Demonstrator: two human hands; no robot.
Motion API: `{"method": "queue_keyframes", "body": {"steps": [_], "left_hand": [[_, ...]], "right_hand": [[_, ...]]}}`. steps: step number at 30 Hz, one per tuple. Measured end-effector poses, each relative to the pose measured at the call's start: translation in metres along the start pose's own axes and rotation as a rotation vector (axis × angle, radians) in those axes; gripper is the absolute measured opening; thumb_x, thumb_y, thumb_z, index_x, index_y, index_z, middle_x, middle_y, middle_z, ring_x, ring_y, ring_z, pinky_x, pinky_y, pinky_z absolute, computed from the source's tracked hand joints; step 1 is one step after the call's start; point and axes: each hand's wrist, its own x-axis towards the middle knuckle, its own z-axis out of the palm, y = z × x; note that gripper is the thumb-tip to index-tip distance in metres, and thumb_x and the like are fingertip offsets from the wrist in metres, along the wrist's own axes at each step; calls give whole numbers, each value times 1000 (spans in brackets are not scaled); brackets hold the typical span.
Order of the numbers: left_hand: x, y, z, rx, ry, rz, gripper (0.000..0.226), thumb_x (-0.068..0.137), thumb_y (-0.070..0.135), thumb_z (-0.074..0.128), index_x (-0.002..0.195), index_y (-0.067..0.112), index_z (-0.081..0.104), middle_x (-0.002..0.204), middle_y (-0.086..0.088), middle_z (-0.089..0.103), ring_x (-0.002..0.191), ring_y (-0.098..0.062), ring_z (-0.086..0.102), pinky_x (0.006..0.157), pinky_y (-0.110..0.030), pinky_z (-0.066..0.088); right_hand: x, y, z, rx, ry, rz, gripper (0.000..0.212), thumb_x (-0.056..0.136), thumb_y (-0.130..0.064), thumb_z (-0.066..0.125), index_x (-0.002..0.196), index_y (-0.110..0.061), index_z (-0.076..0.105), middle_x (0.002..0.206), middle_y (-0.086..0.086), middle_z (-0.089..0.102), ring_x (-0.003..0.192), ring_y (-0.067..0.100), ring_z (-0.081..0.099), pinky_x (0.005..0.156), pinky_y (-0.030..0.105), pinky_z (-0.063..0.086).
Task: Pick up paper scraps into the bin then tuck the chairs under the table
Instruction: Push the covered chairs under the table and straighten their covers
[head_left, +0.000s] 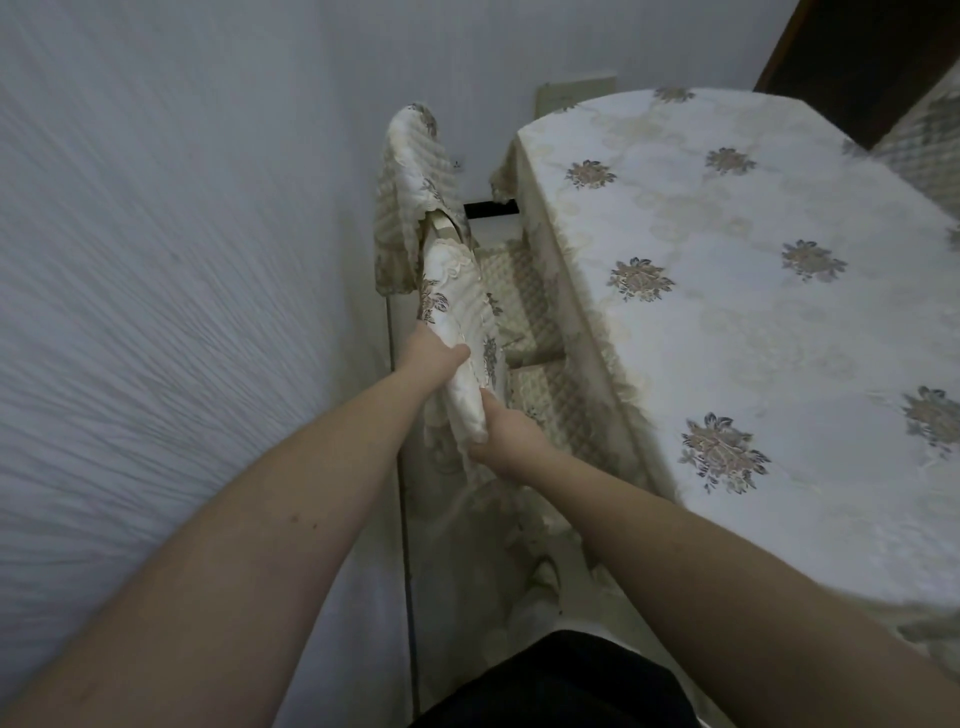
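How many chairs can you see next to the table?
2. The near chair has both hands, left hand and right hand, gripping its covered back. The far chair stands beyond it by the wall. Others may be hidden behind the table.

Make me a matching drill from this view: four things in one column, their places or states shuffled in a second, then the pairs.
Things:
1. left hand
2. right hand
3. far chair
4. tablecloth

Places or states:
A. stands beyond the gripped one, by the wall
B. grips the lower end of the near chair back
C. floral, draped over the table at right
D. grips the near chair back higher up, on the wall side

Pairs: 1-D, 2-B, 3-A, 4-C
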Motion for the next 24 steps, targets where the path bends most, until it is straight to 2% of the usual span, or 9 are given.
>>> {"method": "queue_keyframes", "body": {"steps": [3, 5, 8, 10, 12, 13, 17, 20, 24], "left_hand": [[8, -1, -4, 33, -46, 9, 61, 75, 35, 71, 124, 5, 51, 115, -11, 61, 100, -27, 60, 75, -27, 44], [16, 0, -9, 57, -98, 0, 56, 73, 41, 69, 118, 10, 57, 107, -7, 63, 93, -25, 61, 76, -33, 53], [32, 5, -17, 130, -111, 2, 45, 78, 48, 60, 107, 14, 60, 104, -9, 64, 89, -28, 61, 78, -38, 55], [45, 9, -21, 152, -85, -7, 56, 79, 55, 53, 114, 11, 56, 111, -12, 62, 92, -29, 58, 78, -34, 50], [59, 15, -24, 158, -75, -23, 66, 85, 54, 50, 130, 7, 48, 125, -14, 57, 105, -32, 56, 80, -31, 42], [65, 20, -26, 158, -73, -33, 65, 89, 52, 48, 136, 7, 44, 128, -14, 55, 109, -32, 55, 80, -30, 40], [88, 34, -33, 192, -54, -9, 53, 96, 45, 40, 133, 7, 46, 119, -11, 60, 96, -26, 56, 74, -29, 39], [102, 43, -38, 213, -27, -17, 48, 98, 42, 40, 127, 5, 50, 120, -13, 60, 109, -32, 56, 86, -33, 43], [122, 47, -39, 189, -22, -41, 45, 100, 38, 40, 125, 2, 51, 119, -17, 63, 109, -34, 58, 92, -38, 46]], "right_hand": [[3, 1, -7, -7, -45, -13, 92, 84, -37, 60, 152, -16, 2, 123, 17, 58, 109, 36, 56, 82, 35, 42], [7, 4, -13, -10, -73, -31, 95, 79, -40, 63, 152, -19, 6, 121, 14, 60, 106, 33, 57, 77, 32, 42], [15, 10, -20, 1, -109, -54, 102, 69, -57, 67, 150, -21, 15, 125, 8, 58, 108, 29, 56, 81, 33, 46], [24, 12, -24, 38, -140, -68, 105, 66, -67, 66, 147, -18, 23, 130, 7, 55, 112, 28, 54, 87, 38, 47], [36, 11, -33, 165, -169, -60, 101, 70, -70, 62, 146, -15, 26, 139, 7, 49, 120, 26, 51, 95, 39, 46], [42, 9, -40, 232, -175, -51, 97, 73, -70, 60, 147, -16, 27, 141, 6, 47, 122, 25, 50, 98, 39, 45], [75, 2, -66, 337, -122, -69, 81, 85, -62, 52, 147, -17, 25, 144, 6, 43, 126, 24, 47, 98, 36, 43], [102, 0, -82, 359, -103, -54, 76, 90, -56, 48, 150, -17, 21, 148, 7, 39, 130, 24, 44, 102, 40, 41], [130, 3, -98, 435, -81, -31, 77, 90, -53, 50, 150, -16, 20, 150, 6, 37, 133, 23, 40, 105, 40, 38]]}}
